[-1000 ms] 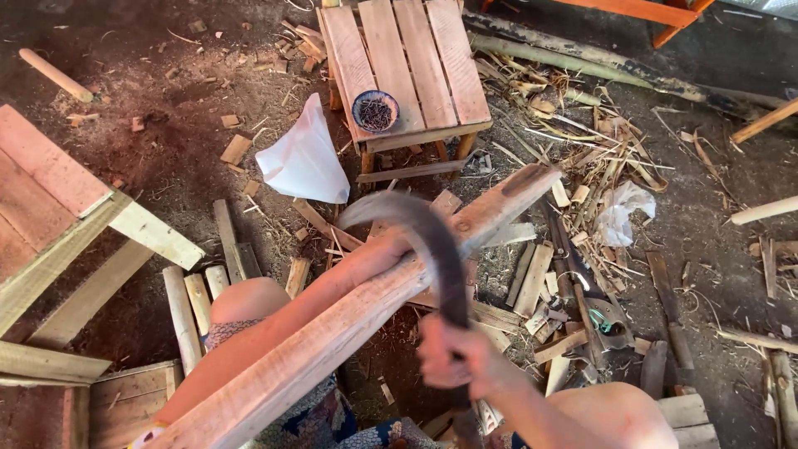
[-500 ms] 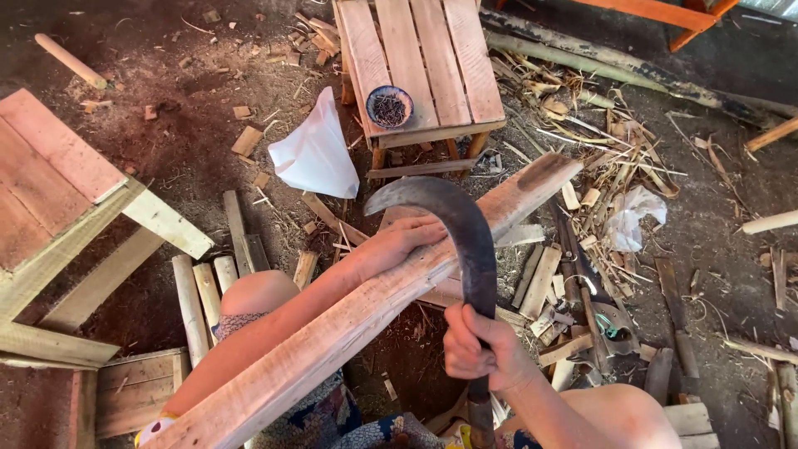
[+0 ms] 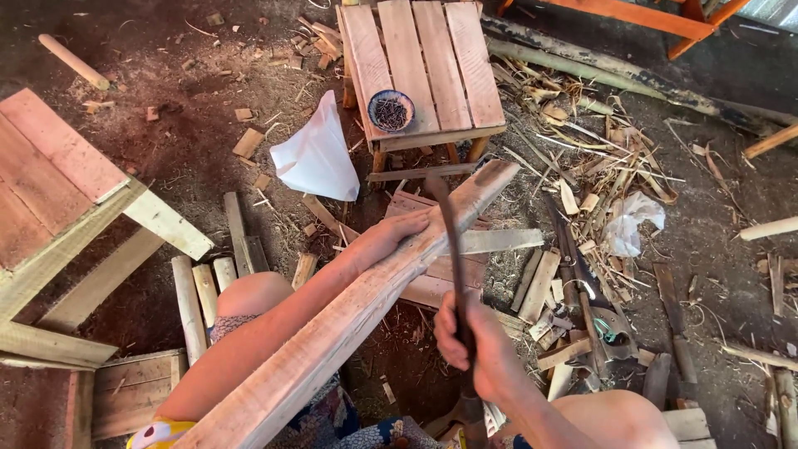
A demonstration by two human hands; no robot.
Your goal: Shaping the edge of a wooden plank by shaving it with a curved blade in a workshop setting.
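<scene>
A: Looking down, the long rough reddish wooden plank [image 3: 357,320] ran diagonally from the lap up and away. Left hand [image 3: 397,233] lay flat, fingers spread, pressing its upper edge.

B: And the right hand [image 3: 475,345]?

A: Fisted round the dark curved-blade billhook [image 3: 453,258], just right of the plank, blade reaching its far end. Small slatted wooden stool [image 3: 432,66] stood beyond.

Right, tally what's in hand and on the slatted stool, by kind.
Wooden plank, steadied by the left hand: 1
Curved-blade knife, gripped by the right hand: 1
Bowl of nails on the slatted stool: 1
Total: 3
</scene>
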